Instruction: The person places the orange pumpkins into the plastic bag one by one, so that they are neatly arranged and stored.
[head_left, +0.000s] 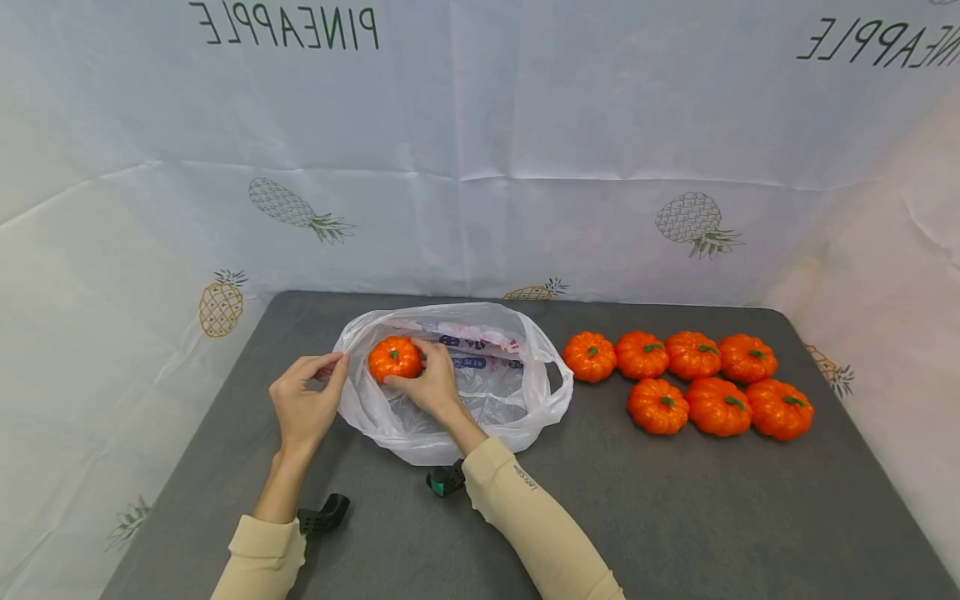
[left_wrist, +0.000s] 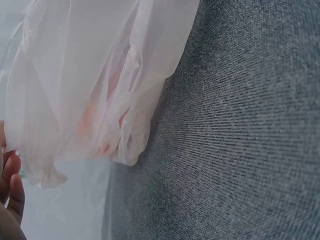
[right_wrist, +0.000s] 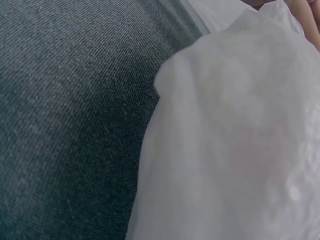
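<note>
A white plastic bag (head_left: 480, 433) lies spread open on the grey table, its mouth facing up. Inside its left part is a small orange pumpkin (head_left: 393, 358) with a green stem. My right hand (head_left: 431, 379) reaches over the near rim and grips that pumpkin from its right side, thumb in front. At the bag's left rim, my left hand (head_left: 307, 396) pinches the plastic between thumb and fingertips. In the left wrist view, the bag (left_wrist: 85, 90) hangs from the left hand's fingers (left_wrist: 15, 192), with an orange tint showing through. The right wrist view is mostly filled by the bag (right_wrist: 225, 140).
Right of the bag, several more orange pumpkins (head_left: 720, 407) stand in two rows on the table (head_left: 675, 517). The nearest pumpkin (head_left: 589, 357) sits close to the bag's right handle. Behind the table hangs a white cloth (head_left: 480, 233) printed with pineapples.
</note>
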